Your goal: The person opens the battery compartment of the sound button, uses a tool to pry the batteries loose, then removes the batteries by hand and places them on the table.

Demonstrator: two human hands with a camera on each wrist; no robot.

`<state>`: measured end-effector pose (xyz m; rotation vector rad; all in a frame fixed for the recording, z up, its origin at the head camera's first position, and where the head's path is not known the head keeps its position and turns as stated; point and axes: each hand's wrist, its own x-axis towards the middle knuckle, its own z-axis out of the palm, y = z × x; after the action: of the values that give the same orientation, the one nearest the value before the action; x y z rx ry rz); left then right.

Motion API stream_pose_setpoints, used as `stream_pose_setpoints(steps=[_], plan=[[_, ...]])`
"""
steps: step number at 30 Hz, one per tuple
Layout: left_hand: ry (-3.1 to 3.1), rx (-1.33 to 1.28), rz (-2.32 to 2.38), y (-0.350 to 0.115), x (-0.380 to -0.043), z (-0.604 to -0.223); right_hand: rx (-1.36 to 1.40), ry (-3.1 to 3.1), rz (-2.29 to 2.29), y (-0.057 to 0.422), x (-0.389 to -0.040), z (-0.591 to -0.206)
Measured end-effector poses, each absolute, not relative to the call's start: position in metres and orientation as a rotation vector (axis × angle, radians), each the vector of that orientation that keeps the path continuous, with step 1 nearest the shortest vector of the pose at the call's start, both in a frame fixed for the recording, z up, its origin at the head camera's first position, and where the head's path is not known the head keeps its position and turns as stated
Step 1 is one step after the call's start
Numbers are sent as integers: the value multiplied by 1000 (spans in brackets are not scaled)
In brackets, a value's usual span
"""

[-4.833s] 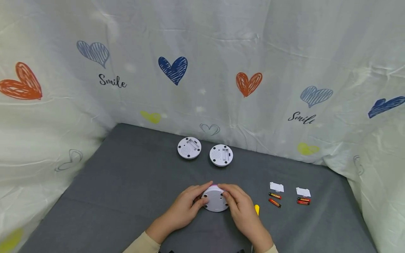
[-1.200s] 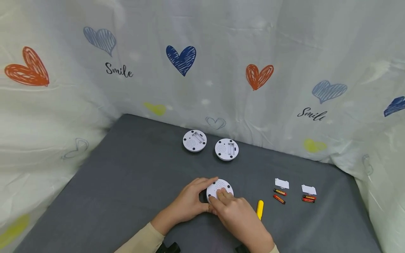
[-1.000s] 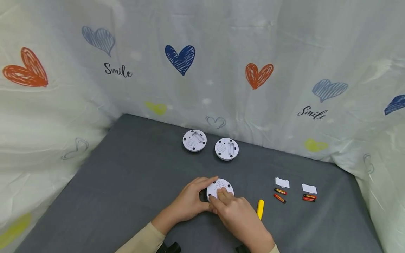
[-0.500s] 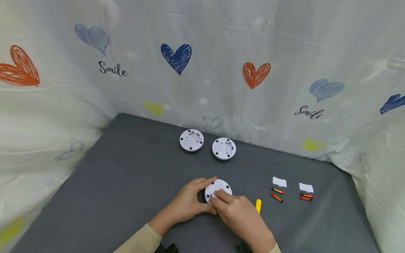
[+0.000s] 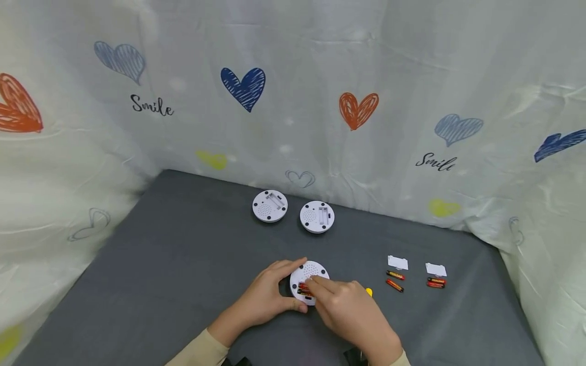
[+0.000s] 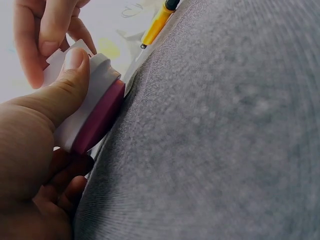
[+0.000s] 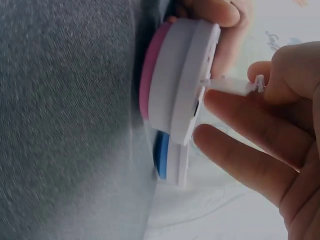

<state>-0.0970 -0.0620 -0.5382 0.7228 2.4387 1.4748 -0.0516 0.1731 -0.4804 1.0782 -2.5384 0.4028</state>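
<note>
A round white battery-powered device (image 5: 298, 276) with a speaker grille lies with its battery side up; a pink layer shows underneath in the wrist views. My left hand (image 5: 265, 297) grips its left side, thumb at the near edge and fingers at the far edge. Red-and-black batteries (image 5: 303, 290) sit in its compartment, partly behind my right fingers. My right hand (image 5: 350, 307) pinches the white battery cover (image 7: 232, 85) between thumb and fingers. In the right wrist view the cover stands out from the device's face, one edge right at it.
Two similar white devices (image 5: 269, 206) with bare compartments lie at the back. To the right are two white covers (image 5: 398, 262), each with a pair of batteries (image 5: 394, 285). A yellow-handled screwdriver (image 6: 157, 25) lies beside my right hand.
The device, earlier tilted between both hands, came to rest battery side up. My right fingers pressed and worked at its cover, then lifted it, exposing the batteries. My left hand kept its grip.
</note>
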Motion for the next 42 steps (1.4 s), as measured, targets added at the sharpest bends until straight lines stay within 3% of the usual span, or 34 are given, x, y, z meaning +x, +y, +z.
stream_pose_setpoints(steps=[28, 42], plan=[[2459, 687, 1442, -62, -100, -537, 823, -2582, 513, 193, -61, -477], [2500, 720, 1440, -62, -99, -542, 298, -2537, 622, 231, -80, -489]])
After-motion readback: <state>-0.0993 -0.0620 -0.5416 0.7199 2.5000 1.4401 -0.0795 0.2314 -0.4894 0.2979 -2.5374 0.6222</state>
